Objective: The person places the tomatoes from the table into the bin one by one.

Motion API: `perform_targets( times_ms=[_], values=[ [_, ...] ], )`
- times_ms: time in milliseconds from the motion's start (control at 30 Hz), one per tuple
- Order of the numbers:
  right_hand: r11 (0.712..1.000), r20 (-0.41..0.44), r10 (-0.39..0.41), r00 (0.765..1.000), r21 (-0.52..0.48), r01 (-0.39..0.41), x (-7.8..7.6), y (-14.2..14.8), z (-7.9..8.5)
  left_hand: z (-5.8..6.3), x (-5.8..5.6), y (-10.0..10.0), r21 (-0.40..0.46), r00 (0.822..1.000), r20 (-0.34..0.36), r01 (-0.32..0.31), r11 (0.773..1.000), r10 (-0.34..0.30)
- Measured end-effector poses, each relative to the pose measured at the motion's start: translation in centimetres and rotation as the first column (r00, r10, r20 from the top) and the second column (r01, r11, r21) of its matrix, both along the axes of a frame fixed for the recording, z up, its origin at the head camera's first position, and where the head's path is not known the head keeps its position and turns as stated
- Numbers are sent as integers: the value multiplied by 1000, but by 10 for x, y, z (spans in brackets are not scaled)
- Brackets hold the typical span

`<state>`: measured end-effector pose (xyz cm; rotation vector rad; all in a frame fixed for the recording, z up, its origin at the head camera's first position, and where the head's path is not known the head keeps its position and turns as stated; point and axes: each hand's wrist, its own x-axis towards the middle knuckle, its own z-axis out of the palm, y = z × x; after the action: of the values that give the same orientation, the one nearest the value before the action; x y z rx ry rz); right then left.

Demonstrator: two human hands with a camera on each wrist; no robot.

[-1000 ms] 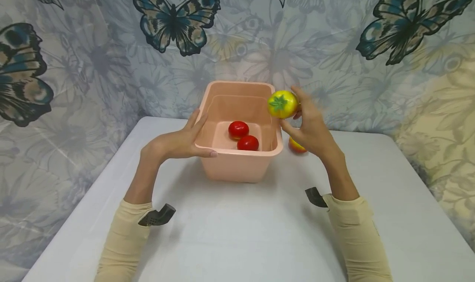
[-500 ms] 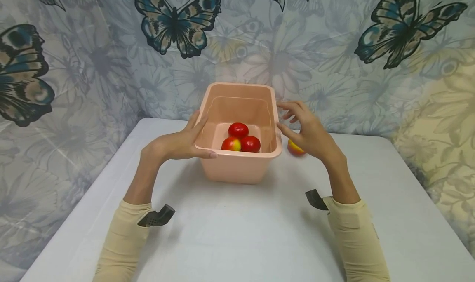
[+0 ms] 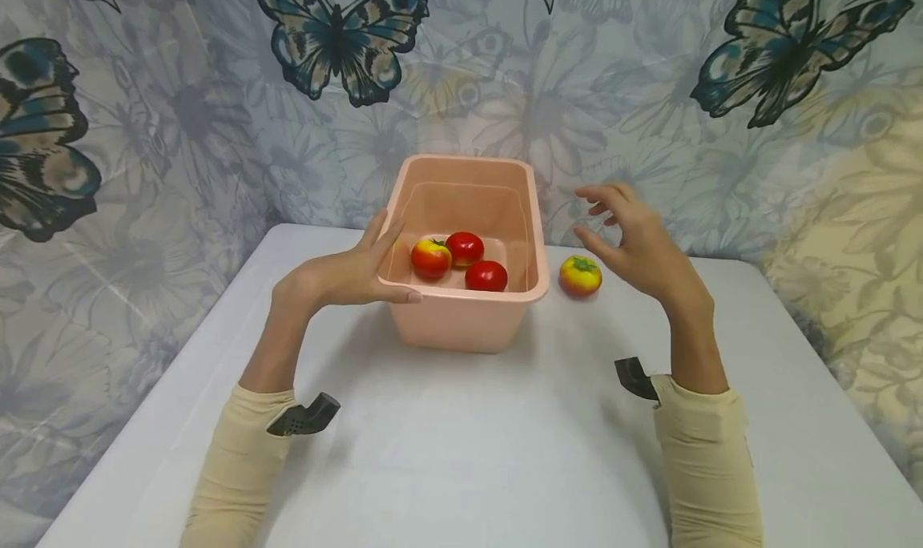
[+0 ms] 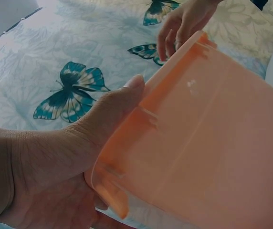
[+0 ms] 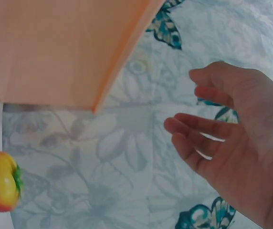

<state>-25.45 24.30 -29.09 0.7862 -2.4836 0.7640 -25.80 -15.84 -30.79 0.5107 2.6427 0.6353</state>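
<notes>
A peach-coloured plastic basin (image 3: pixel 461 324) stands tilted toward me on the white table. My left hand (image 3: pixel 339 276) grips its near left corner, the thumb (image 4: pixel 122 102) lying along the rim in the left wrist view. Inside lie a red-and-yellow tomato (image 3: pixel 431 259) with a green top and two red tomatoes, one farther back (image 3: pixel 465 249) and one nearer (image 3: pixel 486 276). Right of the basin, another yellow-and-red tomato (image 3: pixel 580 276) sits on the table. My right hand (image 3: pixel 642 247) hovers above and right of it, fingers loosely bent and holding nothing.
The white table (image 3: pixel 461 452) stretches toward me and to both sides. Behind it hangs a cloth backdrop (image 3: pixel 620 91) printed with butterflies and flowers, close to the basin's far side. A dark camera mount (image 3: pixel 306 416) sits on the left forearm.
My right hand let go of the yellow-and-red tomato in the basin, then drew back to the right. That tomato rolled left inside. My left hand kept its hold on the basin.
</notes>
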Motion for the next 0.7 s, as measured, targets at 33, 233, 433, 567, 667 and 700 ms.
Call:
perform_targets(
  times_ms=[33, 233, 433, 567, 667, 700],
  values=[
    [1000, 9, -12, 1000, 4, 12, 1, 2, 0, 0, 0, 0, -1, 1000, 4, -2, 1000, 2],
    [996, 116, -91, 989, 31, 88, 5, 15, 2, -2, 2, 0, 8, 1000, 17, 3, 1000, -3],
    [982, 234, -166, 958, 124, 140, 1, 26, 2, -4, 2, -2, 14, 1000, 11, 11, 1000, -11],
    [975, 276, -188, 943, 171, 144, -2, 29, 1, -3, 1, -2, 10, 1000, 1, 12, 1000, -12],
    [970, 314, -194, 929, 203, 134, -5, 28, 1, -1, 1, -2, 11, 1000, -8, 16, 1000, -16],
    [969, 327, -196, 924, 212, 131, -5, 28, 1, -1, 1, -1, 11, 1000, -9, 17, 1000, -17]
  ],
)
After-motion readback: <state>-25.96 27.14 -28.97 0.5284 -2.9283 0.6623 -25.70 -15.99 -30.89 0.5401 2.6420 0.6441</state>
